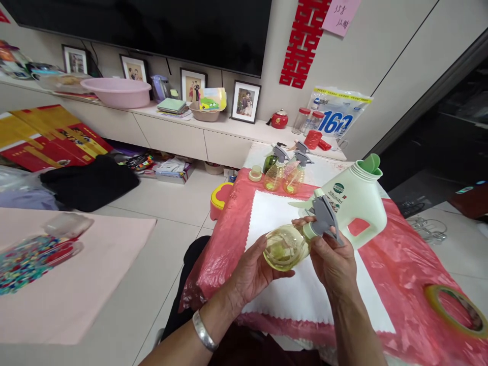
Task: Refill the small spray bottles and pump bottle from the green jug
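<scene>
A clear yellowish spray bottle (285, 247) with a grey trigger head (325, 217) lies tilted between my two hands above a white cloth (290, 295). My left hand (249, 269) is wrapped round the bottle's rounded body near its base. At the neck, below the trigger head, my right hand (333, 259) has its fingers closed. Just behind my right hand stands a large pale green watering can (358, 198) with a handle and printed label. Further back are several more spray bottles (293, 178) with grey heads.
Red plastic sheeting (412, 254) covers the table, with a roll of tape (455, 310) at the right. A small pale green lid-like piece (255, 174) sits by the bottles. Left, a pink-covered table (110, 264) bears colourful beads (26, 264). A yellow-and-red stool (221, 198) stands between.
</scene>
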The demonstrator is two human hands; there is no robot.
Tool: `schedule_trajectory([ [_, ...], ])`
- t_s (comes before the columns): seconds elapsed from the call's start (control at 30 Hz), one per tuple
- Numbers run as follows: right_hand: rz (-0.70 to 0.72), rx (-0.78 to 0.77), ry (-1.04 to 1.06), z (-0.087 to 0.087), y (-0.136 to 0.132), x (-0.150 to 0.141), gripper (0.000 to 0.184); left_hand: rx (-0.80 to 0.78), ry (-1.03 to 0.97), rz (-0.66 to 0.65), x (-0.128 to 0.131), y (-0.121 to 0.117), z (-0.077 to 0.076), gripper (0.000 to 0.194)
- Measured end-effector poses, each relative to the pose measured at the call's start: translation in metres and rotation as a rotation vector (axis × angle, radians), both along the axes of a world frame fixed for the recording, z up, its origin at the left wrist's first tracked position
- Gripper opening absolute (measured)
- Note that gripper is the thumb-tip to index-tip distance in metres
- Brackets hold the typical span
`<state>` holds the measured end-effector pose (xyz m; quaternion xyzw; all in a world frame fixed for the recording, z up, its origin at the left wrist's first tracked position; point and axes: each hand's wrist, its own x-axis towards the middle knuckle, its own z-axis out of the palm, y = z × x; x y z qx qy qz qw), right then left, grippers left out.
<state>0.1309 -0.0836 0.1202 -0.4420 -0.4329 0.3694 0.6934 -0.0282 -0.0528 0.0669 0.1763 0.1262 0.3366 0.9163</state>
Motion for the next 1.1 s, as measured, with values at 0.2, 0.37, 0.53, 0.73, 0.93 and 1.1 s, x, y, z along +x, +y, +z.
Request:
schedule_trajectory([
  [0.2, -0.012, 0.026, -0.002, -0.005, -0.002, -0.006, 0.029, -0.029, -0.002, 0.098, 0.003, -0.005, 0.001, 0.036],
  [0.37, 0.006, -0.089, -0.133, -0.009, -0.016, -0.018, 0.046, -0.011, -0.091, 0.103, 0.006, -0.005, 0.003, 0.043],
  [0.53, -0.05, -0.192, -0.342, -0.017, -0.032, -0.029, 0.071, 0.134, -0.139, 0.132, 0.009, -0.007, 0.013, 0.054],
  [0.73, -0.231, -0.277, -0.401, -0.016, -0.047, -0.032, 0.071, 0.194, 0.018, 0.085, 0.015, -0.019, 0.001, 0.073],
  [0.93, -0.219, -0.296, -0.331, -0.017, -0.081, -0.003, 0.07, 0.46, 0.19, -0.116, 0.016, -0.005, -0.017, 0.078],
  [1.1, -0.457, -0.355, -0.242, -0.011, -0.121, 0.045, 0.081, 1.072, 0.82, 0.071, 0.009, 0.047, -0.046, 0.044],
])
